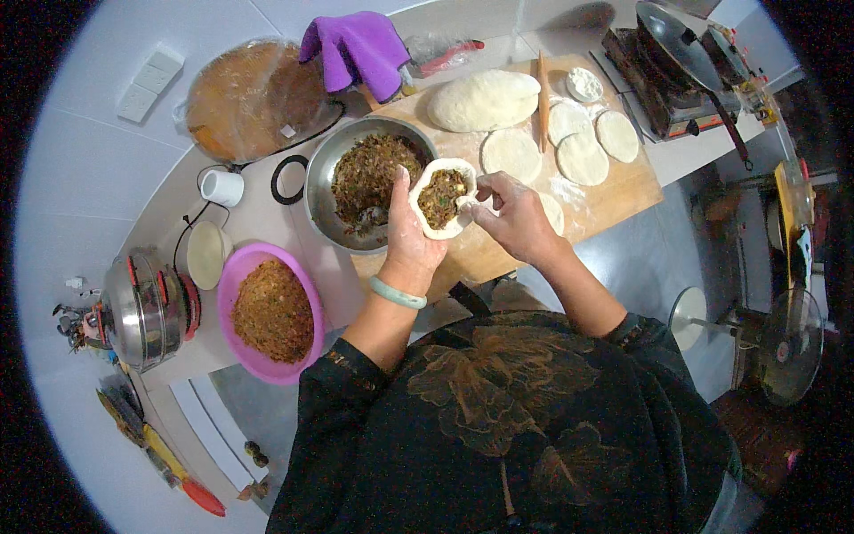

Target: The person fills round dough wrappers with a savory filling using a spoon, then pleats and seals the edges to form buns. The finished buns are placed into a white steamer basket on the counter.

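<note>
My left hand [412, 230] cups a dough wrapper [437, 228] filled with a dark chopped filling [442, 197]. The fingers and thumb of my right hand [510, 213] pinch a fold at the wrapper's right edge. Just behind my left hand, a steel bowl [319, 217] holds more filling, with what looks like a spoon in it. Flat dough rounds [512, 155] lie on the floured wooden board [617, 197], one partly hidden by my right hand. A large dough lump [484, 100] and a rolling pin [543, 100] rest at the board's far side.
A pink basin [319, 320] of filling stands at the left, near a steel steamer pot [143, 310]. A small bowl of flour [584, 85] sits on the board's far corner. At the right are a gas stove [674, 100] and a wok [674, 47].
</note>
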`<state>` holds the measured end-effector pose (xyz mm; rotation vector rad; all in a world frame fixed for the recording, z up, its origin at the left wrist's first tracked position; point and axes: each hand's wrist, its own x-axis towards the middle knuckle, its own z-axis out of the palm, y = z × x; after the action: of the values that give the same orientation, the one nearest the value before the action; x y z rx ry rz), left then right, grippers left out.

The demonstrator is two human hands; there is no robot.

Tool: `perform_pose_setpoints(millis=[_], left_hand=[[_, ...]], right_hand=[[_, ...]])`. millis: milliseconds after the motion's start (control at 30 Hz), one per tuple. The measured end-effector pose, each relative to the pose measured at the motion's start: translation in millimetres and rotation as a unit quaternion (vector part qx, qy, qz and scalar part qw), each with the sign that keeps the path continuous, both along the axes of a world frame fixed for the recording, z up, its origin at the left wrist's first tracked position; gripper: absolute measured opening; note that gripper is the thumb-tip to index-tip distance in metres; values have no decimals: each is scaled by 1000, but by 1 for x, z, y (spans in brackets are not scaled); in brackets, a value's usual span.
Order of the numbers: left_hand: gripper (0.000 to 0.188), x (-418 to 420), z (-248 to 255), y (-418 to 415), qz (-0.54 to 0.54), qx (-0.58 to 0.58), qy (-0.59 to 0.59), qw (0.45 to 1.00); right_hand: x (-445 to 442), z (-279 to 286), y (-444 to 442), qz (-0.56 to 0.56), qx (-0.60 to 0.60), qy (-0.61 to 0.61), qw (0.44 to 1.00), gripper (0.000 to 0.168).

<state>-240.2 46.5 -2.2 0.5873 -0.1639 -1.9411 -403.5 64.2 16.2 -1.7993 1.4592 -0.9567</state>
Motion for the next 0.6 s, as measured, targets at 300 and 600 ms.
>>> perform_pose_setpoints(millis=[300,600], left_hand=[[56,4,-6,-4,-22,46,-46,998],[53,2,-2,-3,-3,52,-60,997]], right_hand=[[-1,6,-1,132,-181,103,969,11],[-1,7,-4,22,95,-6,995,25]])
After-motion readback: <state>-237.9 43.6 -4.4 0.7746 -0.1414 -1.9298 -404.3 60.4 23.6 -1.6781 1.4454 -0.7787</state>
